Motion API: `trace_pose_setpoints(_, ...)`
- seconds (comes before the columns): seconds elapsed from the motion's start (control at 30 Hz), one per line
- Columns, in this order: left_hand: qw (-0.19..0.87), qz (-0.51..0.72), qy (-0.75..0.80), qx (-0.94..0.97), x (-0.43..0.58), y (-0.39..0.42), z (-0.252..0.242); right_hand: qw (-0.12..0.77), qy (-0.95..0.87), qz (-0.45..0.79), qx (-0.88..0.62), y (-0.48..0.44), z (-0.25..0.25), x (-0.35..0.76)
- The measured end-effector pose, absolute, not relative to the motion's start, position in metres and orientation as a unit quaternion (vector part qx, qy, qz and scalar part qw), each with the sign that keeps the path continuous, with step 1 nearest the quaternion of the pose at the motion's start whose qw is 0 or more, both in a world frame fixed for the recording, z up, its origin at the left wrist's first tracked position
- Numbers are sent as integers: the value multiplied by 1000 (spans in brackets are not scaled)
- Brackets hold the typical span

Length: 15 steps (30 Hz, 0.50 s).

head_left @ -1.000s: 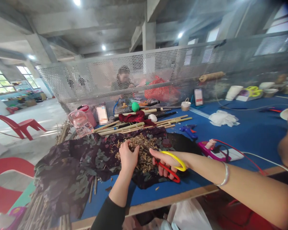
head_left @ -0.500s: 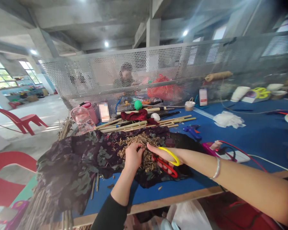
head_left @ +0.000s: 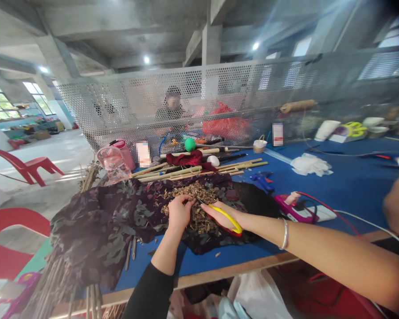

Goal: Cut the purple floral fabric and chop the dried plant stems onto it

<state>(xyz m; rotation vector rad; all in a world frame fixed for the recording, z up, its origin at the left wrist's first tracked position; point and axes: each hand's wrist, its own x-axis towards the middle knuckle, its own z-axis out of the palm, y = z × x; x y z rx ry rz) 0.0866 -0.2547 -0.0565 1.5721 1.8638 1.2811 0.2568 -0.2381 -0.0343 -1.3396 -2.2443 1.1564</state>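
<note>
My right hand [head_left: 220, 215] grips a pair of scissors [head_left: 235, 224] with one yellow and one red handle loop. Its dark blades point left toward my left hand [head_left: 178, 211], whose fingers and thumb are pinched together. What those fingertips hold is too small to make out. Both hands are over a heap of brown, dried plant bits [head_left: 203, 223]. Under the heap spreads a dark floral cloth [head_left: 101, 226], which hangs over the table's left side.
Behind the heap lie several bamboo sticks [head_left: 173, 174], a green ball [head_left: 189, 144] and dark red cloth [head_left: 185, 158]. A blue glue gun [head_left: 262, 180] and a power strip [head_left: 294, 210] are on the right. A perforated metal screen [head_left: 129, 110] stands behind; a person [head_left: 169, 117] sits beyond it.
The scissors' handle loops have come closer together, and the red one is now mostly hidden. My left hand stays pinched over the heap. The whole view has shifted slightly.
</note>
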Motion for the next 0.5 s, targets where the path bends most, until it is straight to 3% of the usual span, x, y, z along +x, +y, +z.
trace_pose_setpoints(0.23,194,476,595,617,85,-255,-56,14,-609,607,-510,-239,-12,256)
trace_pose_setpoints(0.5,188,472,578,639,85,-255,-58,55,-674,493,-548,-234,-26,253)
